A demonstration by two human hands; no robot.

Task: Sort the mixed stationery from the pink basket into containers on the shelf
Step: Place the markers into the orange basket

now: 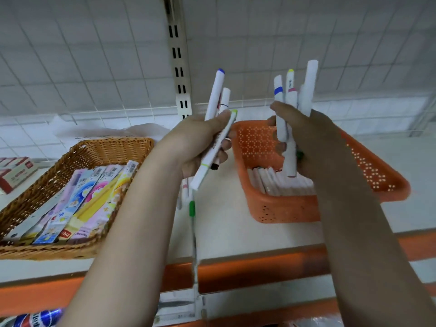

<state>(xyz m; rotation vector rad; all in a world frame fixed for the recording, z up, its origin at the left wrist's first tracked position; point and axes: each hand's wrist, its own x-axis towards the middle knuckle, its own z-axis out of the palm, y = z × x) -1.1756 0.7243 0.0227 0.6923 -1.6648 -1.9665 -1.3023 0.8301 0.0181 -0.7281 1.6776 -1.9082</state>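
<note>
Both hands are raised above the shelf (224,232), each curled round a loose bunch of white markers.

Left hand (200,140): fingers and thumb closed on about three markers (213,147). One slants down and out past the heel of the hand; the other two stand up, one with a blue tip.

Right hand (299,135): grips roughly four markers (289,119), upright, fanned at the top. One hangs low below the fingers, over the orange basket (283,208).

Orange basket sits on the shelf, already holding a row of white markers (278,182). To its left a wicker basket (70,161) holds flat patterned packets (89,204). A pen with a green cap (193,223) lies on the shelf between the two baskets. The pink basket is not in view.

Risks, judged from the grips:
- Neither bunch is squared up. The slanted marker in the left hand could slide out and roll off the shelf edge.
- The low marker on the right looks lightly held; it may drop early, into the basket askew or beside it.
- Releasing a fanned bunch at once would likely scatter it across the tidy row.
- The loose pen lies close under the left forearm and could be knocked off the front edge.
</note>
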